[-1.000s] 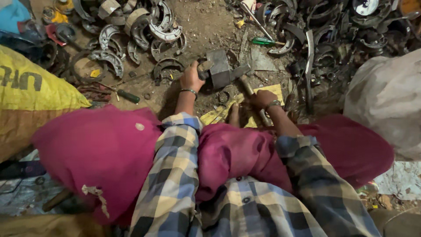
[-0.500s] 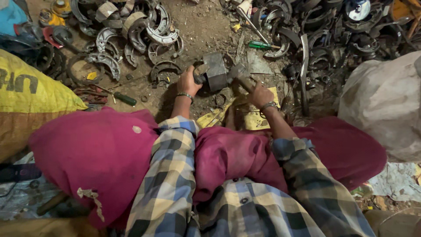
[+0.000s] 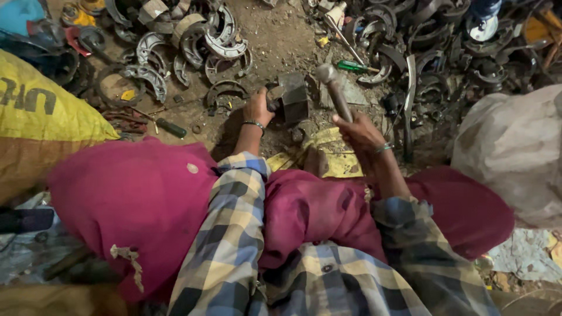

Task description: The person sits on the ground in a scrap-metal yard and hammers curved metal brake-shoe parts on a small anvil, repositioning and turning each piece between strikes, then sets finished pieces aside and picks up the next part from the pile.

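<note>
Head view, looking down past magenta trousers and plaid sleeves to a packed dirt floor point(image 3: 281, 41). Landmark: dark, blocky steel piece point(image 3: 291, 100), angular and dull, sitting on the dirt at frame centre.

Left hand point(image 3: 259, 109): on the block's left face, fingers clenched around a dark part that juts from that side; thin metal bangle at the wrist.

Right hand point(image 3: 360, 130): just right of the block, fingers wrapped tight around the wooden handle of a hammer with rounded grey steel head point(image 3: 332, 88). Head raised, close beside the block's upper right corner; handle slants down into the fist.

Behind and left of the block: curved, rusty grey brake shoes point(image 3: 181, 47), crescent-shaped, loosely heaped. Right of the block: denser pile of similar dark curved metal, with a green-handled screwdriver point(image 3: 355, 66) at its near edge. Far left: yellow woven sack point(image 3: 47, 117). Far right: pale, crumpled woven sack point(image 3: 509, 146).
</note>
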